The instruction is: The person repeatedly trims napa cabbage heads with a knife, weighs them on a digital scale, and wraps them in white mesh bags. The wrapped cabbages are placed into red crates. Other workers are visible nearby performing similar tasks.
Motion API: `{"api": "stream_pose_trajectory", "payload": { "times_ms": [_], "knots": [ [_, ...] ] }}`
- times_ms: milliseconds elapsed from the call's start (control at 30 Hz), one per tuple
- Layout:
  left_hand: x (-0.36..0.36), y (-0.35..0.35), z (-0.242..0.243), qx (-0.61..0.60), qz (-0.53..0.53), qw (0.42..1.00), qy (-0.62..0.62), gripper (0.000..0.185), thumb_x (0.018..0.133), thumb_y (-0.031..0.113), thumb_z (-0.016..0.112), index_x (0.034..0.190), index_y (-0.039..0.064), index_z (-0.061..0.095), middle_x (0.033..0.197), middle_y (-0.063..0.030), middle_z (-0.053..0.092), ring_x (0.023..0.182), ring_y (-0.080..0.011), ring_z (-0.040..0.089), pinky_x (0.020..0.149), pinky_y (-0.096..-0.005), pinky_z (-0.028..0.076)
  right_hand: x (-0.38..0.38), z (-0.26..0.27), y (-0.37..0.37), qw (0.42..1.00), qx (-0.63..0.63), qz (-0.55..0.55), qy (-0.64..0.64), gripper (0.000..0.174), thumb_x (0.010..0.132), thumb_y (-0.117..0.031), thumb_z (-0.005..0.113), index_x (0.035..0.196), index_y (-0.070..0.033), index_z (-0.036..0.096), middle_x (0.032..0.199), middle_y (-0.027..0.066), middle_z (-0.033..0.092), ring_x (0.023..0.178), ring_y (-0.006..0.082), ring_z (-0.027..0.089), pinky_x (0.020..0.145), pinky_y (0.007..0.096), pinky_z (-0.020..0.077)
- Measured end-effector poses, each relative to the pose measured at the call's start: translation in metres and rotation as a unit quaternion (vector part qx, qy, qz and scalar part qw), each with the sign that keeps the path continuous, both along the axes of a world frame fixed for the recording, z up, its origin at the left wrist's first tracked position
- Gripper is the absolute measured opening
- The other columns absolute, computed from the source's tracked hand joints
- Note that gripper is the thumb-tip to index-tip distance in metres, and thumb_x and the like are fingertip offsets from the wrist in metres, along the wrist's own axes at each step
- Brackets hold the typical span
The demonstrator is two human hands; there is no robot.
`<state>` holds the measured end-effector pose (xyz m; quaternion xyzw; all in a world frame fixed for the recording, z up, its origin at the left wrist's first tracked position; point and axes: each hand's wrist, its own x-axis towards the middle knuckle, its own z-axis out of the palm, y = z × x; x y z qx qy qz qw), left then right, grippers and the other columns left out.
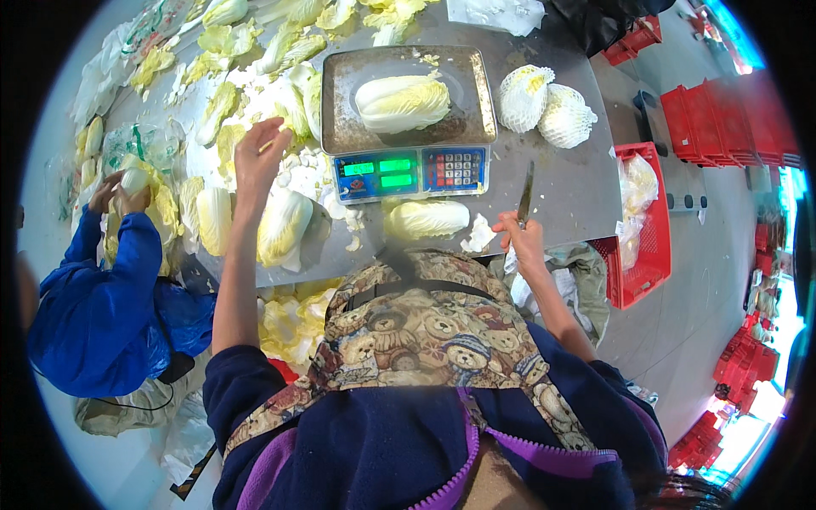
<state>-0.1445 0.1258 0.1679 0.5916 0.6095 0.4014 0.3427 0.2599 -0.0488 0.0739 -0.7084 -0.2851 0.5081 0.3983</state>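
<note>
My left hand is raised over the table left of the digital scale, fingers loosely curled with nothing in them. In my right hand is a knife, its blade pointing away from me. One napa cabbage lies on the metal pan of the scale. Another napa cabbage lies between the scale and my apron. Near my left forearm are more cabbages, one to its right and one to its left. A cut white piece rests by my right hand.
Loose leaves and scraps cover the left of the metal table. Two cabbages in foam netting sit right of the scale. A co-worker in blue handles a cabbage at left. A red crate with wrapped produce stands beyond the right edge.
</note>
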Motion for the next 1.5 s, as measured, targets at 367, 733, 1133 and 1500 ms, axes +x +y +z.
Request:
{"api": "stream_pose_trajectory", "payload": {
  "times_ms": [367, 733, 1133, 1500],
  "knots": [
    [0.124, -0.094, -0.123, 0.149, -0.402, 0.825, 0.367, 0.060, 0.068, 0.025, 0.076, 0.119, 0.004, 0.052, 0.118, -0.0127, 0.054, 0.112, -0.0294, 0.052, 0.089, -0.0402, 0.045, -0.003, -0.011, -0.009, 1.000, 0.003, 0.003, 0.030, 0.025, 0.089, -0.020, 0.059, 0.097, 0.004, 0.062, 0.076, 0.0101, 0.067, 0.047, 0.0080, 0.050, 0.041, 0.0220, 0.0393],
    [0.159, -0.086, -0.150, 0.102, -0.417, 0.838, 0.336, 0.051, 0.071, 0.008, 0.063, 0.120, 0.006, 0.051, 0.117, -0.0184, 0.048, 0.094, -0.0349, 0.056, 0.075, -0.0436, 0.050, 0.007, -0.018, -0.022, 0.999, 0.016, -0.010, 0.040, 0.027, 0.090, -0.023, 0.059, 0.095, 0.003, 0.061, 0.078, 0.0105, 0.066, 0.050, 0.0080, 0.053, 0.044, 0.0220, 0.0419],
    [0.142, -0.074, -0.054, -0.052, -0.342, 0.938, 0.016, 0.031, 0.075, 0.009, 0.055, 0.104, -0.002, 0.063, 0.100, -0.0184, 0.060, 0.081, -0.0296, 0.062, 0.071, -0.0339, 0.050, -0.007, 0.047, 0.028, 0.961, -0.053, -0.028, 0.270, 0.056, 0.092, -0.047, 0.052, 0.106, 0.007, 0.054, 0.081, 0.0208, 0.065, 0.042, 0.0071, 0.043, 0.037, 0.0213, 0.0341],
    [0.159, -0.079, 0.027, -0.023, -0.318, 0.946, 0.060, 0.054, 0.081, 0.032, 0.070, 0.123, 0.003, 0.052, 0.115, -0.0161, 0.055, 0.098, -0.0263, 0.057, 0.079, -0.0365, 0.050, -0.007, 0.111, 0.077, 0.958, 0.042, 0.132, 0.251, 0.030, 0.074, -0.015, 0.064, 0.098, 0.004, 0.061, 0.069, 0.0040, 0.060, 0.048, 0.0071, 0.051, 0.039, 0.0196, 0.0397]
  ]
}}
